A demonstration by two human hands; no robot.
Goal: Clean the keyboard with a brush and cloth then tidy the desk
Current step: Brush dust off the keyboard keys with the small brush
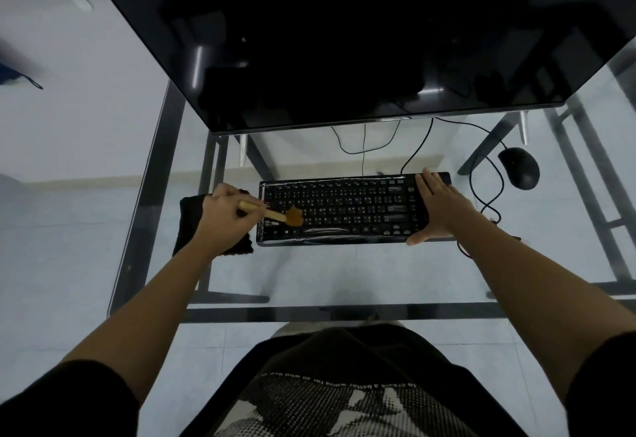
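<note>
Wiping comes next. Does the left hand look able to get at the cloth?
Probably yes: the cloth lies uncovered right by the left hand, though its fingers grip the brush.

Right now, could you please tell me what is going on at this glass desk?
A person is brushing the black computer keyboard. The left hand grips a wooden-handled brush with brown bristles on the left-side keys, while the right hand lies flat on its right end. A black cloth lies beside it, unused.

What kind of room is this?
Probably a home or office computer workstation: a glass desk holds a big dark monitor, a black keyboard and a mouse.
</note>
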